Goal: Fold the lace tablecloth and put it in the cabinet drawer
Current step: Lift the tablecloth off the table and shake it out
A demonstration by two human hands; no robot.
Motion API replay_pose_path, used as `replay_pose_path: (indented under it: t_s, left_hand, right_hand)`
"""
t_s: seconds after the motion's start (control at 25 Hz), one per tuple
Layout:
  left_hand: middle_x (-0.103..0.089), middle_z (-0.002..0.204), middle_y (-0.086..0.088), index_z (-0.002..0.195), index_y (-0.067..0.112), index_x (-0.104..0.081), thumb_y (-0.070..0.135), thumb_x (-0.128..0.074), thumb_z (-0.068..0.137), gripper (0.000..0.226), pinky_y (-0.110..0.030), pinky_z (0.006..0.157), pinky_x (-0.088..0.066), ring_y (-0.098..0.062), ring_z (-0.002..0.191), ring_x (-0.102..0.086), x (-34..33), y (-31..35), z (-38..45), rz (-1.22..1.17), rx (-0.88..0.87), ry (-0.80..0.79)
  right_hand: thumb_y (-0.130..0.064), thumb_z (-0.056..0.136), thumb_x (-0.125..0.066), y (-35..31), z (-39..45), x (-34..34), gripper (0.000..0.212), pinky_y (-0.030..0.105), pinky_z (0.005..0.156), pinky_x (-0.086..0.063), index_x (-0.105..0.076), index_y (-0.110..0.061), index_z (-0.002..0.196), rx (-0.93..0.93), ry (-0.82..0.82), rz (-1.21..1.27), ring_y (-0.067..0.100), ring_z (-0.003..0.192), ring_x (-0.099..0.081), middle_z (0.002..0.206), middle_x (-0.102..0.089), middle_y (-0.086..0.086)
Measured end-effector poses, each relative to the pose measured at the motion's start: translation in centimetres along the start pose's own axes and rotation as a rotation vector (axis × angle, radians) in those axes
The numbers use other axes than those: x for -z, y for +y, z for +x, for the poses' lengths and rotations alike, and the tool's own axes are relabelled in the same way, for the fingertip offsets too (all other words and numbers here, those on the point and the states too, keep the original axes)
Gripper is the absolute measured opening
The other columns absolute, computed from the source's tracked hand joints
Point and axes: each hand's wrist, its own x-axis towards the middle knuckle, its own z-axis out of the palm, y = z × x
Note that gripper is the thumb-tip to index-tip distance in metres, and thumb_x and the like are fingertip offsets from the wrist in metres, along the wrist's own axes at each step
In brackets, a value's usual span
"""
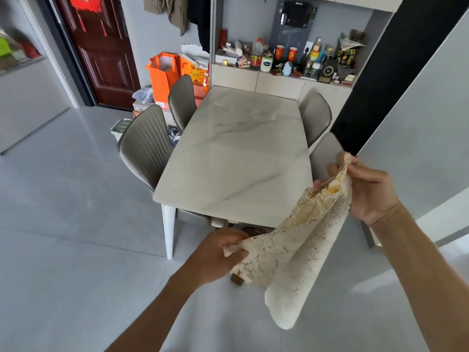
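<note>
The cream lace tablecloth (302,240), folded into a narrow hanging piece with a gold pattern, is held in the air in front of the near end of the marble table (236,158). My left hand (218,252) pinches its lower left corner. My right hand (368,189) grips its upper end, higher and to the right. A loose end of the cloth droops below, between my forearms. The beige cabinet (256,81) with closed fronts stands against the far wall behind the table.
Grey chairs (147,146) stand along both sides of the table. Bottles, jars and cups crowd the cabinet's shelf (291,59). Orange bags (165,74) sit by the dark red door (101,49) at the far left. Grey floor lies to my left.
</note>
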Motion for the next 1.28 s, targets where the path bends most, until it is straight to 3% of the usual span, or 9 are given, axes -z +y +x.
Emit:
replay_pose_path:
  t_s: [0.16, 0.28, 0.4, 0.48, 0.56, 0.64, 0.92, 1.08, 1.28]
  left_hand:
    - [-0.055, 0.134, 0.024, 0.074, 0.056, -0.061, 0.016, -0.076, 0.074, 0.042, -0.016, 0.095, -0.040, -0.008, 0.129, -0.046, -0.7, 0.4, 0.6, 0.007, -0.196, 0.025]
    - [-0.047, 0.148, 0.012, 0.066, 0.041, -0.057, 0.011, -0.073, 0.068, 0.034, -0.037, 0.109, -0.033, -0.011, 0.144, -0.028, -0.2, 2.8, 2.6, -0.008, -0.297, -0.118]
    - [-0.043, 0.150, 0.012, 0.060, 0.015, -0.062, 0.014, -0.073, 0.065, 0.012, -0.033, 0.113, -0.028, -0.004, 0.146, -0.019, -0.4, 5.5, 4.6, 0.146, -0.398, -0.261]
    - [-0.055, 0.141, 0.007, 0.067, 0.005, -0.068, 0.019, -0.072, 0.064, 0.014, -0.033, 0.110, -0.036, -0.005, 0.138, -0.036, -0.8, 6.3, 5.2, 0.170, -0.402, -0.343]
    - [-0.070, 0.106, -0.002, 0.071, 0.004, -0.068, 0.027, -0.066, 0.062, 0.025, -0.039, 0.092, -0.050, -0.015, 0.105, -0.061, -0.9, 6.2, 5.0, 0.108, -0.355, -0.368]
    - [-0.064, 0.080, -0.006, 0.068, 0.006, -0.064, 0.024, -0.064, 0.062, 0.019, -0.045, 0.071, -0.053, -0.024, 0.076, -0.061, -0.7, 5.4, 4.6, 0.044, -0.289, -0.356]
    - [-0.070, 0.103, 0.018, 0.083, 0.038, -0.073, 0.018, -0.070, 0.078, 0.021, -0.013, 0.077, -0.050, 0.000, 0.094, -0.067, -1.5, -0.2, 1.1, -0.113, -0.049, -0.257]
    - [-0.071, 0.085, 0.018, 0.082, 0.029, -0.073, 0.029, -0.068, 0.081, 0.005, -0.014, 0.059, -0.049, 0.001, 0.074, -0.065, -4.0, -1.4, 1.0, -0.141, 0.029, -0.037]
    - [-0.065, 0.062, 0.024, 0.075, 0.041, -0.074, 0.021, -0.074, 0.080, 0.020, -0.008, 0.052, -0.040, 0.007, 0.054, -0.054, -1.9, -1.2, 1.9, -0.094, 0.047, 0.183]
  right_hand:
    - [-0.003, 0.096, -0.034, 1.1, -0.1, -0.2, 0.013, 0.060, 0.099, -0.042, -0.046, -0.005, 0.092, -0.112, -0.100, 0.121, 0.049, 0.095, -0.065, 0.087, -0.059, 0.021]
    - [-0.005, 0.095, -0.041, 2.2, -0.4, -0.6, 0.007, 0.061, 0.095, -0.044, -0.046, -0.006, 0.089, -0.176, -0.161, 0.107, 0.046, 0.089, -0.068, 0.081, -0.058, 0.017]
    - [-0.005, 0.093, -0.046, 2.8, -0.3, -1.1, 0.008, 0.058, 0.089, -0.051, -0.045, -0.007, 0.085, -0.233, -0.146, 0.115, 0.043, 0.081, -0.070, 0.075, -0.058, 0.016]
    - [-0.004, 0.093, -0.046, 2.7, -0.6, -1.2, 0.008, 0.056, 0.084, -0.054, -0.046, -0.006, 0.085, -0.238, -0.165, 0.151, 0.044, 0.081, -0.070, 0.075, -0.058, 0.018]
    - [-0.005, 0.092, -0.048, 2.6, -1.0, -1.0, 0.008, 0.055, 0.085, -0.053, -0.048, -0.007, 0.085, -0.222, -0.159, 0.138, 0.043, 0.083, -0.070, 0.075, -0.058, 0.015]
    - [-0.009, 0.088, -0.056, 2.5, -1.2, -0.7, 0.008, 0.052, 0.084, -0.053, -0.051, -0.008, 0.083, -0.175, -0.096, 0.047, 0.038, 0.080, -0.071, 0.073, -0.059, 0.010]
    - [-0.014, 0.083, -0.065, 2.5, -1.0, 0.1, 0.015, 0.036, 0.071, -0.056, -0.050, -0.011, 0.079, 0.033, 0.037, 0.000, 0.030, 0.070, -0.066, 0.071, -0.059, 0.008]
    - [-0.014, 0.086, -0.061, 2.5, -0.3, -0.5, 0.015, 0.038, 0.071, -0.053, -0.048, -0.010, 0.079, 0.001, -0.035, -0.027, 0.030, 0.068, -0.064, 0.069, -0.056, 0.008]
    - [-0.011, 0.091, -0.048, 0.4, -1.3, 1.0, 0.006, 0.033, 0.068, -0.055, -0.046, -0.013, 0.086, 0.094, 0.147, -0.201, 0.022, 0.068, -0.066, 0.069, -0.061, 0.003]
